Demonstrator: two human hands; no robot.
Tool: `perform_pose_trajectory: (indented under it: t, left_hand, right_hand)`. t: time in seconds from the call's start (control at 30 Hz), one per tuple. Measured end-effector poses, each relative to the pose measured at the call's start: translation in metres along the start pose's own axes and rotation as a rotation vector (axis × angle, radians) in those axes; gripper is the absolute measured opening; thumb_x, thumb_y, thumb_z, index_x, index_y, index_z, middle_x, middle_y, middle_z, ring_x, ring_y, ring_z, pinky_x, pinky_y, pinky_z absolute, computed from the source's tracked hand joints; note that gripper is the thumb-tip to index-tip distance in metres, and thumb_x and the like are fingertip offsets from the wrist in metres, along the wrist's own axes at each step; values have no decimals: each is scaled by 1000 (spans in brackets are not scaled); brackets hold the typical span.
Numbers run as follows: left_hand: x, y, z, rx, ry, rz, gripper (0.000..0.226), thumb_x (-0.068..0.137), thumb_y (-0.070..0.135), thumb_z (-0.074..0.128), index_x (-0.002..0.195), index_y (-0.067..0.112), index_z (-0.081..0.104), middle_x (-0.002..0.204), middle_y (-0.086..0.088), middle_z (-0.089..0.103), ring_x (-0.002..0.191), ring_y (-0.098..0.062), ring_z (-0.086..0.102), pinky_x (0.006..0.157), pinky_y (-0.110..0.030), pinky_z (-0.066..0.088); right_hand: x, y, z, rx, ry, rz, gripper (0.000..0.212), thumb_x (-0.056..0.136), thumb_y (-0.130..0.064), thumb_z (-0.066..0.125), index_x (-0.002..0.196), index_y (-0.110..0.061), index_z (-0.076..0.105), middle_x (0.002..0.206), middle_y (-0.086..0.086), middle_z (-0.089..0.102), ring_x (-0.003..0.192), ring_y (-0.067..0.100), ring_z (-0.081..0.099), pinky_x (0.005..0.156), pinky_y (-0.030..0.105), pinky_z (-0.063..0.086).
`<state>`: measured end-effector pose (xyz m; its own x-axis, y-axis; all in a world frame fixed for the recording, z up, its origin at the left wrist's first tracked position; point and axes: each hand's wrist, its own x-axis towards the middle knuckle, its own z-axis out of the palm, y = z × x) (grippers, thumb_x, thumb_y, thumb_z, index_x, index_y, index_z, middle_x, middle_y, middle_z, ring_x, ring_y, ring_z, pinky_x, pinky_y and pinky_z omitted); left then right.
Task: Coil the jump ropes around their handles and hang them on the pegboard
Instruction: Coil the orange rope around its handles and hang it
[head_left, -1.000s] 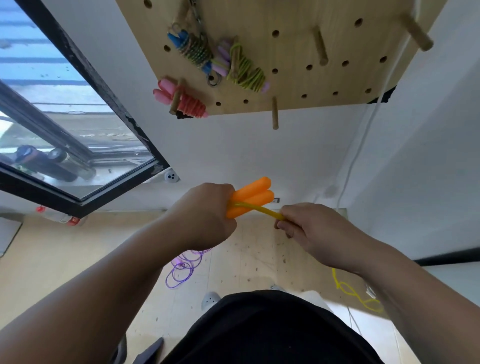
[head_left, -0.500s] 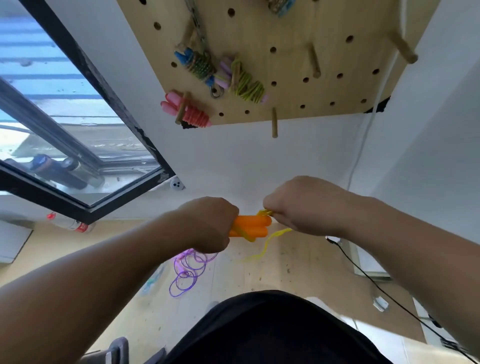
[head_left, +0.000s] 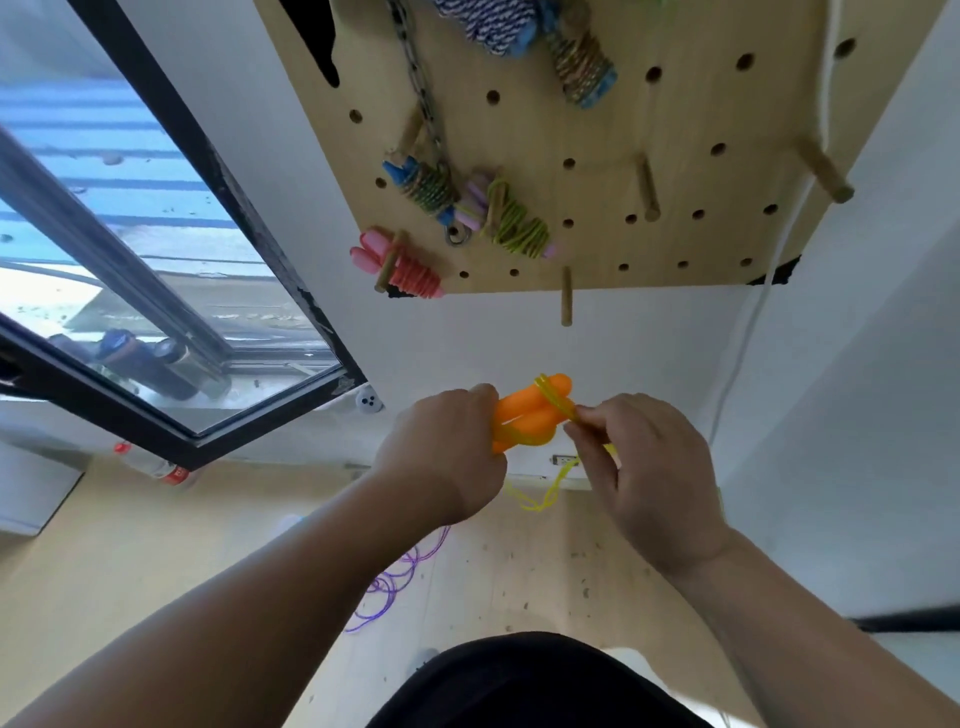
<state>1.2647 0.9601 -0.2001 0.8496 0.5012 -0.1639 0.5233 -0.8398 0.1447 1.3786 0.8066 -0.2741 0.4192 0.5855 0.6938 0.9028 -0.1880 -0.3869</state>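
- The left hand (head_left: 447, 452), at centre frame, is curled tight around the near ends of the two orange handles (head_left: 524, 415), which lie side by side and point toward the upper right
- The right hand (head_left: 649, 467), just right of the handles, pinches the yellow rope (head_left: 556, 402) between thumb and fingertips; a couple of turns cross the handles near their far ends
- Slack yellow rope droops in a loop below and between the two hands
- The pegboard (head_left: 597, 130) fills the top centre and right of the frame; at its lower left hang a pink coiled rope (head_left: 410, 270), a blue-handled coil (head_left: 426, 184) and a green coil (head_left: 514, 223) with lilac handles
- A wooden peg (head_left: 566, 296) sticks out at the board's lower edge, above the handles
- A purple rope (head_left: 395, 582) lies in loose loops on the floor, lower centre
- A black-framed window (head_left: 291, 249) takes up the left of the frame
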Motion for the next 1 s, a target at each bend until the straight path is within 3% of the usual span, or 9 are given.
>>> perform_pose_trajectory:
  t: [0.2, 0.3, 0.4, 0.5, 0.6, 0.7, 0.83, 0.9, 1.0]
  left_hand:
    - [-9, 15, -27, 110, 179, 47, 25, 94, 34, 60, 109, 27, 41, 86, 7, 43, 83, -18, 50, 76, -35, 47]
    - [-4, 13, -49, 104, 335, 69, 25, 90, 28, 59, 96, 24, 35, 78, 7, 37, 76, -21, 44, 68, -35, 38]
    - [10, 3, -68, 153, 419, 50, 22, 87, 23, 59, 94, 20, 38, 78, 4, 41, 71, -24, 45, 66, -35, 38]
    - [18, -4, -73, 233, 392, 11, 17, 89, 21, 57, 97, 19, 43, 83, -2, 56, 71, -24, 49, 66, -35, 43]
    - [19, -3, -70, 321, 352, 46, 14, 90, 23, 53, 101, 20, 45, 95, -5, 66, 77, -28, 58, 70, -37, 48]
    - [19, 2, -67, 396, 348, 114, 19, 93, 25, 50, 110, 20, 47, 100, -4, 66, 85, -26, 61, 73, -37, 47]
    - [21, 9, -70, 503, 348, 166, 23, 96, 27, 49, 118, 20, 46, 104, -2, 65, 90, -25, 62, 75, -37, 46]
    - [23, 8, -71, 548, 343, 172, 24, 96, 27, 49, 119, 20, 46, 107, -1, 65, 92, -24, 61, 75, -37, 43]
    - [28, 1, -72, 575, 335, 152, 24, 95, 25, 51, 118, 20, 47, 107, -2, 66, 91, -25, 62, 71, -36, 37]
  right_hand:
    - [16, -5, -16, 120, 60, 71, 24, 100, -29, 56, 87, -8, 54, 68, 3, 56, 50, 22, 51, 42, 30, 41]
    - [39, -9, -18, 179, -167, 298, 23, 103, -42, 44, 102, -19, 43, 58, -11, 46, 45, 11, 48, 43, 25, 34]
    - [55, -1, -12, 105, -583, 399, 32, 107, -42, 32, 119, -25, 56, 72, -6, 64, 69, 16, 63, 68, 40, 53]
    - [62, 4, -19, 158, -603, 391, 30, 107, -40, 39, 127, -32, 61, 102, -15, 69, 97, 9, 61, 85, 32, 50]
    - [66, 6, -25, 407, -697, 437, 38, 94, -54, 61, 127, -36, 61, 116, -22, 66, 112, 0, 58, 93, 27, 46]
    - [74, 2, -30, 982, -723, 616, 60, 90, -68, 50, 115, -17, 70, 112, -2, 75, 113, 13, 67, 102, 34, 47]
    - [86, 5, -33, 1403, -842, 809, 83, 92, -62, 29, 104, 9, 70, 82, 28, 70, 78, 40, 71, 81, 43, 55]
    - [89, 7, -31, 1421, -926, 713, 72, 98, -56, 33, 94, 4, 72, 58, 16, 57, 48, 28, 54, 63, 37, 52]
    - [89, 9, -26, 1304, -874, 766, 58, 104, -50, 37, 67, -12, 61, 53, 1, 31, 48, 17, 25, 56, 31, 28]
